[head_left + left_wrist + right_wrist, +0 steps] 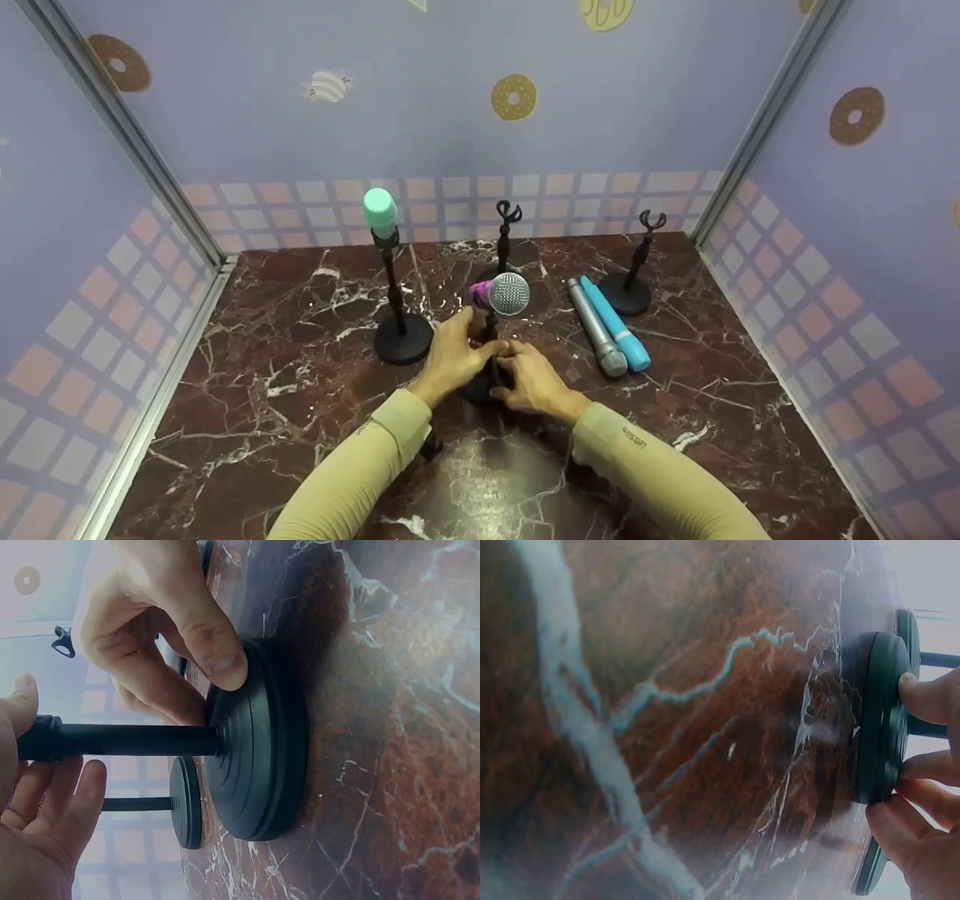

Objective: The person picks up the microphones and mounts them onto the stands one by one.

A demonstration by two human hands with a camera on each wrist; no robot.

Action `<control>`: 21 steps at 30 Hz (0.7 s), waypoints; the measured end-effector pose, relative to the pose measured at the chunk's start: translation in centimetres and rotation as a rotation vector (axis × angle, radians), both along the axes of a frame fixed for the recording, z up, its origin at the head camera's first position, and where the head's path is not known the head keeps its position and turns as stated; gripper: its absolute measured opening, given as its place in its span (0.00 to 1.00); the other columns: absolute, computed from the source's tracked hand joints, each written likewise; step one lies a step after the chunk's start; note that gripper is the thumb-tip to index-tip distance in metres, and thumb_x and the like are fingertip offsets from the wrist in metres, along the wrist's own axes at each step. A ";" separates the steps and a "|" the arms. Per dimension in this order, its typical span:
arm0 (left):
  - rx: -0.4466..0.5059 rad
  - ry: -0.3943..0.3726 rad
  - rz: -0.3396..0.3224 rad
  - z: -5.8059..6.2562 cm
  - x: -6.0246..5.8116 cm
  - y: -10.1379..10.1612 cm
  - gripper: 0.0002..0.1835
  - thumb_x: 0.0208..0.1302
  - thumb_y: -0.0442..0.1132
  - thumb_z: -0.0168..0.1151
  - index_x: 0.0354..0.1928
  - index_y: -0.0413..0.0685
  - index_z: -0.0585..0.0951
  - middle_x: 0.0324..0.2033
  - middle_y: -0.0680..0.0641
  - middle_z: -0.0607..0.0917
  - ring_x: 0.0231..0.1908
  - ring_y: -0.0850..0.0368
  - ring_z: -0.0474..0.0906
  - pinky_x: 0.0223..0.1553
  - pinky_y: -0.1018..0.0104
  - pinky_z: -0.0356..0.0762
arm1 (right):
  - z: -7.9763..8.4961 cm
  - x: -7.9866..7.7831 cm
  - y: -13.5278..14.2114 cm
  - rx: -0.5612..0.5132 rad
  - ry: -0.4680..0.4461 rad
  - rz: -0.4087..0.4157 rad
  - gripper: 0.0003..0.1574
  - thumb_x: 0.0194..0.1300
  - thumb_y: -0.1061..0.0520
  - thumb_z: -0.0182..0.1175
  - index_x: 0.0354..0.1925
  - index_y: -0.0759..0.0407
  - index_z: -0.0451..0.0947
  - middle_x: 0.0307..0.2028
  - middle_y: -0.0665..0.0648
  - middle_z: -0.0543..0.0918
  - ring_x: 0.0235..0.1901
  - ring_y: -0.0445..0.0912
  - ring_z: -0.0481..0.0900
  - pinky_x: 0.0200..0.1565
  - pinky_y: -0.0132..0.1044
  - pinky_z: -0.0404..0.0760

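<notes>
A black microphone stand (490, 327) stands upright in the middle of the table. On top of it is a microphone (509, 293) with a silver mesh head and a pink-purple glittery body. My left hand (454, 352) holds the stand's pole, thumb on one side and fingers on the other, as the left wrist view shows. Lower down, my right hand (534, 379) grips the edge of the round base (259, 757), its thumb on the top face. In the right wrist view, the fingers (889, 829) of the right hand touch the base's rim.
A stand with a mint-green microphone (380, 211) is at the left. Behind the held stand is a bare stand (505, 244); another bare stand (637, 262) is at the right. A grey microphone (595, 322) and a blue microphone (616, 326) lie side by side. Patterned walls (420, 127) enclose the table.
</notes>
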State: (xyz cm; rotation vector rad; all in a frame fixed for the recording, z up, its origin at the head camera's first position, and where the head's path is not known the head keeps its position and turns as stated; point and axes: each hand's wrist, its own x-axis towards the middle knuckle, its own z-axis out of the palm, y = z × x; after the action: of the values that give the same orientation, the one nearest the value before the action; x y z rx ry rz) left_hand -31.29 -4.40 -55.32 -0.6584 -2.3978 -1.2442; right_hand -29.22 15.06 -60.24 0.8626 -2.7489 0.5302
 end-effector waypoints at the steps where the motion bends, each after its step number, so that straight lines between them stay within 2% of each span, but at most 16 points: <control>1: 0.004 -0.004 0.003 0.0 0.0 0.0 0.21 0.56 0.44 0.89 0.43 0.44 0.85 0.34 0.45 0.93 0.35 0.50 0.90 0.40 0.55 0.89 | 0.0 0.0 0.0 -0.001 -0.002 -0.001 0.28 0.54 0.48 0.83 0.50 0.63 0.92 0.56 0.63 0.90 0.55 0.62 0.89 0.64 0.53 0.88; 7: 0.038 -0.020 0.005 0.1 0.1 0.0 0.23 0.53 0.45 0.91 0.42 0.44 0.86 0.34 0.44 0.93 0.34 0.50 0.91 0.39 0.60 0.92 | 0.0 0.1 0.0 0.002 -0.017 -0.015 0.29 0.56 0.48 0.82 0.52 0.64 0.92 0.59 0.64 0.89 0.58 0.64 0.87 0.66 0.53 0.87; 13: 0.051 -0.001 -0.028 -0.1 0.5 -0.2 0.21 0.58 0.41 0.87 0.48 0.41 0.87 0.39 0.42 0.95 0.38 0.47 0.95 0.45 0.53 0.93 | 0.2 0.0 0.0 0.021 -0.021 -0.013 0.30 0.56 0.47 0.82 0.52 0.63 0.92 0.57 0.63 0.89 0.57 0.63 0.88 0.66 0.53 0.87; 17: 0.019 0.044 -0.064 -0.3 0.9 -0.5 0.17 0.62 0.36 0.80 0.51 0.38 0.89 0.44 0.38 0.96 0.41 0.43 0.96 0.49 0.48 0.94 | 0.3 0.1 -0.1 0.019 -0.034 -0.020 0.28 0.56 0.47 0.82 0.51 0.61 0.92 0.54 0.62 0.89 0.55 0.62 0.88 0.64 0.53 0.88; 21: -0.034 0.091 -0.055 -0.4 1.0 -0.7 0.12 0.63 0.33 0.76 0.47 0.38 0.90 0.40 0.38 0.96 0.40 0.43 0.95 0.48 0.48 0.93 | 0.4 0.2 -0.2 0.015 -0.056 -0.028 0.29 0.55 0.47 0.82 0.51 0.62 0.92 0.55 0.61 0.89 0.56 0.62 0.87 0.65 0.53 0.88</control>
State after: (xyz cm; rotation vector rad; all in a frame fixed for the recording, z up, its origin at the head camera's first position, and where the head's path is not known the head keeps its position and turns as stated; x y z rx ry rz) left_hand -30.33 -5.07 -55.72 -0.7787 -2.3461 -1.1713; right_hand -29.06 14.89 -59.83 0.8235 -2.8141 0.5377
